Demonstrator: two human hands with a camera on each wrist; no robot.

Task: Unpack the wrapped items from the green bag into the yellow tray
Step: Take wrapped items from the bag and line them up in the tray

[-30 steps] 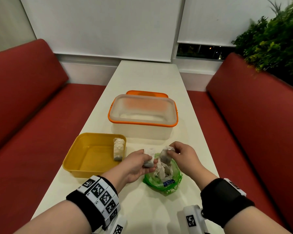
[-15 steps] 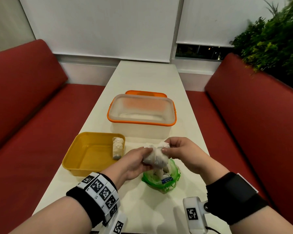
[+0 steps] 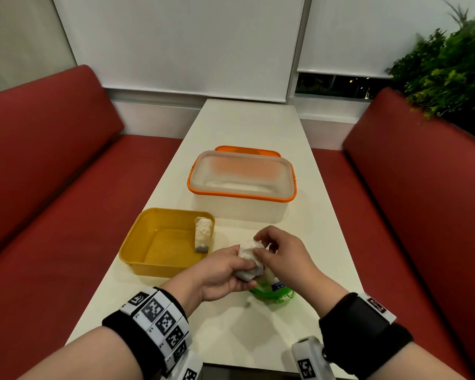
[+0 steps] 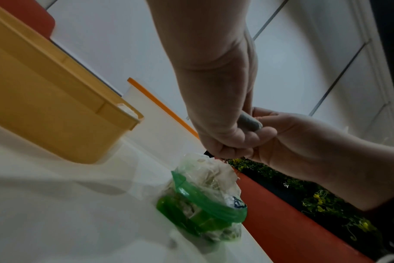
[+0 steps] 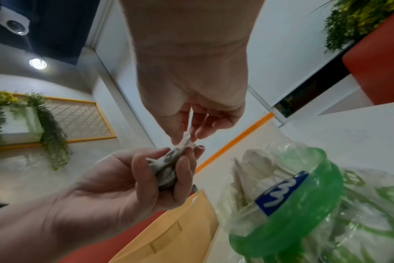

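- Left hand (image 3: 220,272): fingers (image 5: 182,170) curled round a wrapped item (image 3: 248,259), held above the green bag (image 3: 272,293).
- Right hand (image 3: 283,256): fingers (image 5: 205,128) pinching the white wrapping at the item's top end.
- Green bag: on the surface (image 3: 247,124) directly below both hands, mouth open, more white-wrapped items inside.
- Yellow tray (image 3: 137,239): left of the fingers; one wrapped item (image 3: 203,234) lies against its right wall.
- Clear container (image 3: 242,182), orange-rimmed: beyond the fingers.

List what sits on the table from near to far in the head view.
green bag → wrapped item held in both hands → yellow tray → clear orange-rimmed container → orange lid
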